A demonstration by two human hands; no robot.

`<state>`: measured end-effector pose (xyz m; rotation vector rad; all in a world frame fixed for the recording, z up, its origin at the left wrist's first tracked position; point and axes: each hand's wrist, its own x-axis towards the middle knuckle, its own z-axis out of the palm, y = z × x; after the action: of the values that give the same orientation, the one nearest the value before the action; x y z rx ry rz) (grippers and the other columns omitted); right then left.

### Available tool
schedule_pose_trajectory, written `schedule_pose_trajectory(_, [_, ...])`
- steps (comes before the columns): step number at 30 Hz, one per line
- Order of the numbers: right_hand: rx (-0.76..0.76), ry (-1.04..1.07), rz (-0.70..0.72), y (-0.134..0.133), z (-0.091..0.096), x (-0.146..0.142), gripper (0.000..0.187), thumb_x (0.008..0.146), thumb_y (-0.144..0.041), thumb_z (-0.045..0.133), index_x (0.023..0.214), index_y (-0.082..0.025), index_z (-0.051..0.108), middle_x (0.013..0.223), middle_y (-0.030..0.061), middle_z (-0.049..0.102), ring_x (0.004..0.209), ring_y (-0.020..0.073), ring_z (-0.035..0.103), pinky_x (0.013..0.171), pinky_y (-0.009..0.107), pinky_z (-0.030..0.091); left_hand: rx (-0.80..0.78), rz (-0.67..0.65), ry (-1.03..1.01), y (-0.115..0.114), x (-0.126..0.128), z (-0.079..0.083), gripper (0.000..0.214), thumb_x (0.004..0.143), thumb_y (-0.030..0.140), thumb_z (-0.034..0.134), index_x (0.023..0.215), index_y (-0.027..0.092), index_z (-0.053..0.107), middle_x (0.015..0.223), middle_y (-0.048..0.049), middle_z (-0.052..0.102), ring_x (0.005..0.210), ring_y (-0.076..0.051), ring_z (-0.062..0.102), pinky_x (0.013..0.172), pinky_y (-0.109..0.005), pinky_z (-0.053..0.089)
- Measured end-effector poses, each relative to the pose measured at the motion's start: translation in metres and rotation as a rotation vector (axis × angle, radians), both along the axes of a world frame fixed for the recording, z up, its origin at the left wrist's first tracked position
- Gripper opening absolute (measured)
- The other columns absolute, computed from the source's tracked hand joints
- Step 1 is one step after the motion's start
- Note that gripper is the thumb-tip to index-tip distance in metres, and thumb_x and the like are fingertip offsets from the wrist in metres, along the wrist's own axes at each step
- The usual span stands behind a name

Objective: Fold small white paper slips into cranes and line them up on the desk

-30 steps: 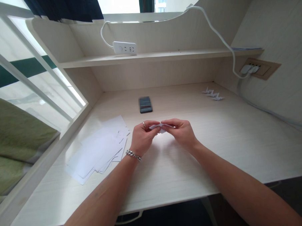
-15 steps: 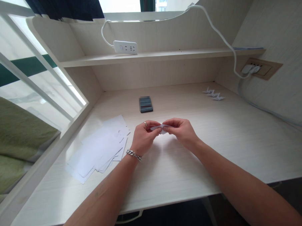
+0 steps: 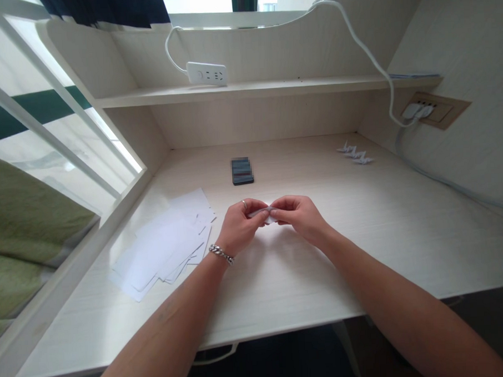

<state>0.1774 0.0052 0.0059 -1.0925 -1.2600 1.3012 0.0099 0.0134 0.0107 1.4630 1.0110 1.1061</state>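
Observation:
A small folded piece of white paper (image 3: 270, 216) is pinched between my two hands above the middle of the desk. My left hand (image 3: 241, 225), with a ring and a chain bracelet at the wrist, closes thumb and fingers on its left side. On the other side my right hand (image 3: 299, 215) grips it the same way, the fingertips of both hands almost meeting. Much of the paper is hidden behind the fingers. Left of my hands lies a spread stack of white paper sheets (image 3: 166, 236). Several small folded paper cranes (image 3: 355, 153) stand at the back right.
A dark phone-like object (image 3: 242, 171), its face blurred, lies behind my hands on the desk (image 3: 281, 287). Above, a shelf (image 3: 264, 90) carries a white power strip (image 3: 207, 73). Its white cable (image 3: 364, 47) runs to a wall socket (image 3: 437, 110) at right. White rails (image 3: 46, 69) border the left.
The view has shifted slightly, so the desk and shelf sit a little higher. Both hands stay pinched on the folded paper, with the fingertips slightly repositioned and less of it showing at right.

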Motion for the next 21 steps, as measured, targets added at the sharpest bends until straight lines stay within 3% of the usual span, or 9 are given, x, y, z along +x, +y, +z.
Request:
schedule_pose_trajectory(10, [-0.083,0.139,0.011,-0.0007,0.0020,-0.0012,0.017,0.057,-0.025,0.080,0.072,-0.019,0.075,0.067,0.0028,0.070,0.065,0.0153,0.064,0.061,0.028,0.050,-0.141,-0.022,-0.111,-0.0024,-0.0024,0.0073,0.018,0.064,0.022,0.078,0.076,0.012,0.069,0.067,-0.0023,0.068,0.061,-0.014,0.066,0.064,-0.028,0.055])
schedule_pose_trajectory(21, [-0.061,0.175,0.050,-0.0015,0.0019,0.0004,0.017,0.058,-0.025,0.080,0.073,-0.019,0.076,0.072,0.0041,0.072,0.071,0.0174,0.066,0.066,0.030,0.052,-0.143,-0.063,-0.159,-0.0002,-0.0023,0.0068,0.007,0.063,0.016,0.072,0.070,0.015,0.069,0.063,0.0001,0.064,0.060,-0.012,0.061,0.063,-0.026,0.052])
